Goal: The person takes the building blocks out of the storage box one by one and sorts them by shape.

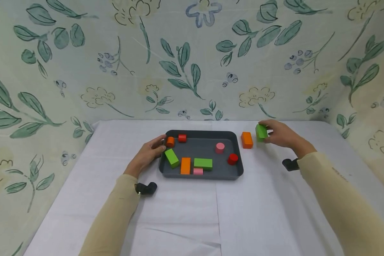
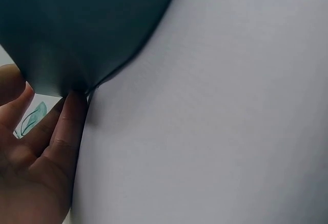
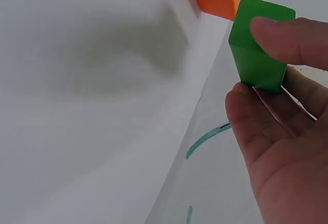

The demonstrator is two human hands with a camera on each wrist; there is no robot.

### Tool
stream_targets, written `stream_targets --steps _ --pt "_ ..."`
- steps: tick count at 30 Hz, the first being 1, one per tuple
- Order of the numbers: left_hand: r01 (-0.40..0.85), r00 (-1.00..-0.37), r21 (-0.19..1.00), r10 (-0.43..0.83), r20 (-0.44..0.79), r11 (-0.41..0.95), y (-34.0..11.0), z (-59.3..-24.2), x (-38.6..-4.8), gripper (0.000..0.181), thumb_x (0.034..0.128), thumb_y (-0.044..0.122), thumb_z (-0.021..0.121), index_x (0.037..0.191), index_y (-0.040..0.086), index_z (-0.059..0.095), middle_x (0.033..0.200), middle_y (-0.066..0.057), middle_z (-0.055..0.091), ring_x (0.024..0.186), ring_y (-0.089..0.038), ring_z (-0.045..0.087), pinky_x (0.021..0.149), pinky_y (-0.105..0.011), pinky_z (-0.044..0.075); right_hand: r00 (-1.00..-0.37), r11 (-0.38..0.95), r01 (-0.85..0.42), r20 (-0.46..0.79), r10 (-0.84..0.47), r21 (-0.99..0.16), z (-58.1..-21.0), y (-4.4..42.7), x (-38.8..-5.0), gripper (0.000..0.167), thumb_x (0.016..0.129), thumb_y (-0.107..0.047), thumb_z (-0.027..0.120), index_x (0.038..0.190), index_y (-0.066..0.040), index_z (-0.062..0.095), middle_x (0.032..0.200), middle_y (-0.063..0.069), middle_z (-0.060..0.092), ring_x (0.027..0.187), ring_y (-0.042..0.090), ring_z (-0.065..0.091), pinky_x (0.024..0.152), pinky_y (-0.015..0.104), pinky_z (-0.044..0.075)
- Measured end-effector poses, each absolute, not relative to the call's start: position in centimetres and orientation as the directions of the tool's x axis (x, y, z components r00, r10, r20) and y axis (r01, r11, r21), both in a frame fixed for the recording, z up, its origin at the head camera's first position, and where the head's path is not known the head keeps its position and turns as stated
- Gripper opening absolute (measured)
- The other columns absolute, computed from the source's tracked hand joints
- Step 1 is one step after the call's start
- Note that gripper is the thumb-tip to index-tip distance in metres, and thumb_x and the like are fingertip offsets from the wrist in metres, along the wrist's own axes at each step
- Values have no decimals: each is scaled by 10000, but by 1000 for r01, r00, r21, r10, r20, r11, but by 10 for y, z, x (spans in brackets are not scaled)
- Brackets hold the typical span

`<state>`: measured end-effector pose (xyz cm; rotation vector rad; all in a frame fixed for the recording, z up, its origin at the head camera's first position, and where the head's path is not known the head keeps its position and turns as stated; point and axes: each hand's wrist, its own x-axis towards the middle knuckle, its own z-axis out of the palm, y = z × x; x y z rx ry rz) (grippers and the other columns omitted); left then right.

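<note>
Pinching right hand [image 1: 280,133]: thumb and fingertips gripping a green block [image 1: 261,133], right of centre in the frame.
Green block: held only by fingertips, so I'd fear it twisting loose.
Orange block [image 1: 247,140]: just left of it; a low sweep could knock it.
Left hand [image 1: 146,153]: loosely spread, touching the left end of the tray [image 1: 204,143]; a careless push might skid it.

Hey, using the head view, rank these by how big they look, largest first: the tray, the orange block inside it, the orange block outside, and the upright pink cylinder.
1. Tray
2. Inside orange block and outside orange block: too alike to rank
3. Upright pink cylinder
</note>
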<state>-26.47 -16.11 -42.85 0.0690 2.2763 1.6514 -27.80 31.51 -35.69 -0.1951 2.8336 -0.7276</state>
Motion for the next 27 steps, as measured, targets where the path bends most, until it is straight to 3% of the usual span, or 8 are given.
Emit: stream_targets --steps 27 --pt "-163 -945 927 218 -245 338 -160 -426 -266 611 1000 221 559 1555 317 323 1649 -124 260 1504 -321 319 1215 -471 343 -955 878 34 -275 -113 -478 -394 315 -288 776 844 -15 667 1534 -31 313 1559 290 305 1350 483 390 1124 635 379"
